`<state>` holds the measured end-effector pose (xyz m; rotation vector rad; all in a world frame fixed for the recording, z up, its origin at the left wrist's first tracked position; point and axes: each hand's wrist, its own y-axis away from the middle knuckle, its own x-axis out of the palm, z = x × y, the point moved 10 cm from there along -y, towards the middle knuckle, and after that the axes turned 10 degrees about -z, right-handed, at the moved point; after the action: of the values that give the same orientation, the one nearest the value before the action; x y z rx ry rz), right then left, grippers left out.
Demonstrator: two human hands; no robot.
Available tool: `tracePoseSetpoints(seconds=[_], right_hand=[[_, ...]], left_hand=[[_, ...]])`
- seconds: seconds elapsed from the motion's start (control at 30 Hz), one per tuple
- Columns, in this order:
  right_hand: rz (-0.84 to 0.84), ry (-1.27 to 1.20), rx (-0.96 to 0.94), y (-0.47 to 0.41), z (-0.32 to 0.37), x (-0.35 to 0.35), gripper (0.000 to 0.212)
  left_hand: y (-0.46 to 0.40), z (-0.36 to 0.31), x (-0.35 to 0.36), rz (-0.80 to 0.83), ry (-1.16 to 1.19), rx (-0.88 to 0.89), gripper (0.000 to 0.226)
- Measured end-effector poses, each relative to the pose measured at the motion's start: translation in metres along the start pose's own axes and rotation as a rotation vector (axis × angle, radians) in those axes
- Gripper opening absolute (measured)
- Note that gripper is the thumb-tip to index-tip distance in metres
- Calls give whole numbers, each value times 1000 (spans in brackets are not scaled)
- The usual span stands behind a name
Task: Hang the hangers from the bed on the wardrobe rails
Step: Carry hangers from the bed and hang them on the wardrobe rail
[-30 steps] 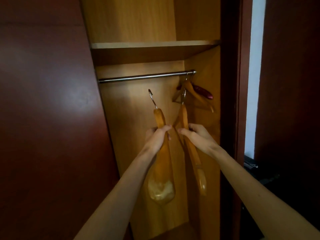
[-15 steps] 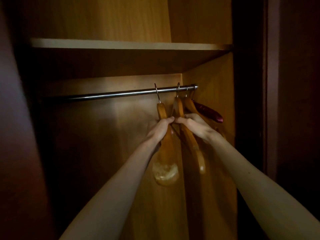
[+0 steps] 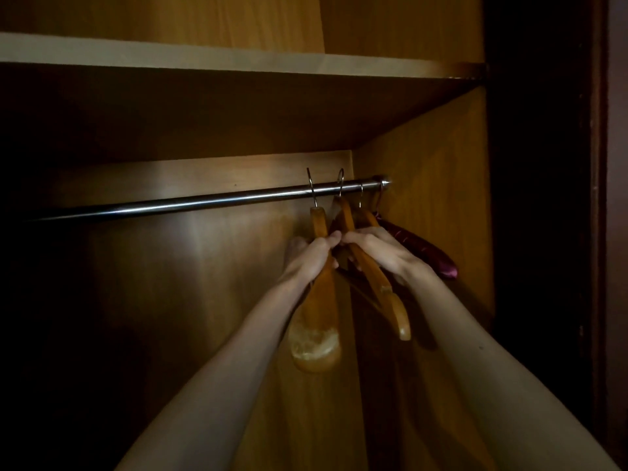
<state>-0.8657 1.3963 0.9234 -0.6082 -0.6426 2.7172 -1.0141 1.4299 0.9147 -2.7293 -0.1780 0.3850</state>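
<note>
A metal wardrobe rail (image 3: 190, 202) runs under a shelf inside the wooden wardrobe. My left hand (image 3: 311, 256) grips a broad wooden hanger (image 3: 316, 334) whose hook sits over the rail. Just to its right, my right hand (image 3: 380, 249) grips a slimmer wooden hanger (image 3: 390, 297), its hook also over the rail. Further right hang another wooden hanger (image 3: 367, 215) and a dark red padded hanger (image 3: 424, 249), close to the rail's right end.
A wooden shelf (image 3: 238, 59) lies right above the rail. The wardrobe's right side wall (image 3: 441, 198) stands just beyond the hangers. The rail's left stretch is bare and in deep shadow. A dark door frame (image 3: 543, 232) borders the right.
Both hands have raised their hangers from below the rail up to it, and the hooks now sit over the rail. The view has moved closer into the wardrobe.
</note>
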Motion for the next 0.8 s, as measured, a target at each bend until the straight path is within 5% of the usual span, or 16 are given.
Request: tracePoseSetpoints(seconds=[0.3,0.6,0.8], right_hand=[[-42,5,64,-6,-28,-9,32],[-132,91,84,-3,-37,-11,45],[-231,76,151,9,-43,-17,33]], left_hand=[[-11,13,48,162,4,2,55],[-7,29,66,71,271,-94,58],[6,31,67,111,352,-69,32]])
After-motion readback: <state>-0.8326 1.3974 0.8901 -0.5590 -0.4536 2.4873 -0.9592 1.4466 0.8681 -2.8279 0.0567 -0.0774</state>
